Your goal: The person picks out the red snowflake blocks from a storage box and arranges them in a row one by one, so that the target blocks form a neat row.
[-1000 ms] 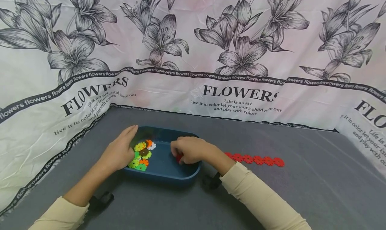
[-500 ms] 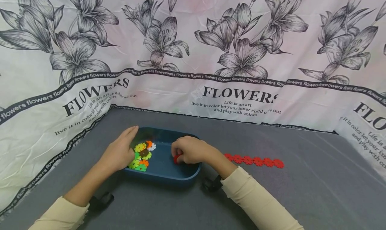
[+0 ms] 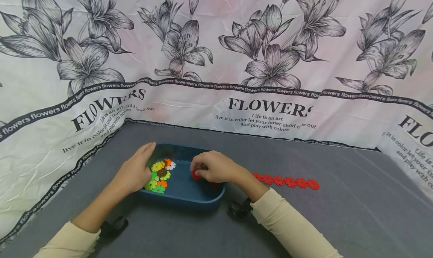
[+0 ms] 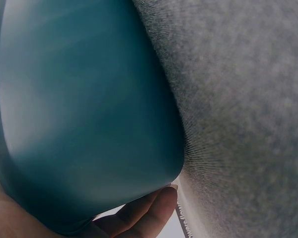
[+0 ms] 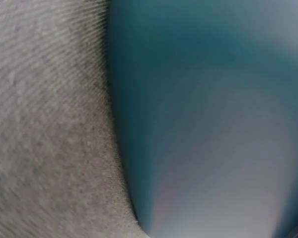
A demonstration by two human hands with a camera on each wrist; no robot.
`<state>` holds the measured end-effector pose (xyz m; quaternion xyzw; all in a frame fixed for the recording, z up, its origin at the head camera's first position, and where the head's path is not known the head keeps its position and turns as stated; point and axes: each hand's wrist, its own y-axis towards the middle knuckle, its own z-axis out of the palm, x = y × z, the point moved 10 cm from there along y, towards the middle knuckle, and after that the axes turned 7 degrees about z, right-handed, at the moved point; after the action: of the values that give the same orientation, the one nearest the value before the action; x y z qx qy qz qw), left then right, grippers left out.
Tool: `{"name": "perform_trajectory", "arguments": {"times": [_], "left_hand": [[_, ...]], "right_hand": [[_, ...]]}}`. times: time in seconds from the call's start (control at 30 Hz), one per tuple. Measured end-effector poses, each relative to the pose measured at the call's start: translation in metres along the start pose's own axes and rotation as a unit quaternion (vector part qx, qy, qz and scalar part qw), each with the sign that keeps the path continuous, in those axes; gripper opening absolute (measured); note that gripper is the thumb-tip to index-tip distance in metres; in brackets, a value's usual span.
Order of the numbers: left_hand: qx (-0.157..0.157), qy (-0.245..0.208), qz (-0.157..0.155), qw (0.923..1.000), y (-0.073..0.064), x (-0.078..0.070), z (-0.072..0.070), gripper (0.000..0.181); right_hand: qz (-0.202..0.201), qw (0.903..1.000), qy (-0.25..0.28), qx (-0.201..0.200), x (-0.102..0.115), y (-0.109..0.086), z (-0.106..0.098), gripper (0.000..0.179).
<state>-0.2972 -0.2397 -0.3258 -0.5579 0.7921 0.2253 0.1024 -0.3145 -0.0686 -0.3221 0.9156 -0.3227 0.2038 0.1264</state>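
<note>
A dark blue plastic tub (image 3: 182, 201) with rounded corners sits on the grey cloth. My left hand (image 3: 133, 171) grips its left end, thumb over the rim; in the left wrist view the fingers (image 4: 159, 210) lie along the outside wall. Over the tub's right part, my right hand (image 3: 214, 167) pinches a red notched disc (image 3: 196, 174) between thumb and fingers. More red shows beneath that hand, mostly hidden. At the tub's left side lie several yellow, green, orange, brown and white snowflake discs (image 3: 159, 177). The right wrist view holds only the tub's outer wall (image 5: 198, 139) and cloth.
Right of the tub, a row of joined red discs (image 3: 290, 182) lies on the grey cloth (image 3: 338, 213), its left end behind my right wrist. A white flower-printed curtain (image 3: 216, 62) stands along the back and left.
The right hand has lifted slightly inside the tub, and the red disc in its fingers shows more plainly. My left hand has stayed on the tub's end.
</note>
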Motion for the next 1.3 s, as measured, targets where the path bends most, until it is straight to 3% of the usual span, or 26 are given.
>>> {"name": "perform_trajectory", "arguments": {"times": [0.37, 0.7, 1.13, 1.3], "left_hand": [[0.002, -0.005, 0.001, 1.0000, 0.001, -0.001, 0.001, 0.077], [0.001, -0.003, 0.003, 1.0000, 0.001, -0.001, 0.000, 0.077], [0.004, -0.003, 0.002, 1.0000, 0.001, 0.003, 0.002, 0.078], [0.003, -0.008, 0.009, 0.9999, 0.001, 0.001, 0.001, 0.079]], "right_hand": [[0.049, 0.9946, 0.086, -0.030, -0.012, -0.001, -0.011, 0.022], [0.042, 0.9884, 0.137, -0.051, -0.016, -0.002, -0.021, 0.022], [0.048, 0.9754, 0.204, -0.068, -0.021, -0.020, -0.036, 0.020], [0.049, 0.9653, 0.245, -0.076, -0.025, -0.029, -0.045, 0.023]]}}
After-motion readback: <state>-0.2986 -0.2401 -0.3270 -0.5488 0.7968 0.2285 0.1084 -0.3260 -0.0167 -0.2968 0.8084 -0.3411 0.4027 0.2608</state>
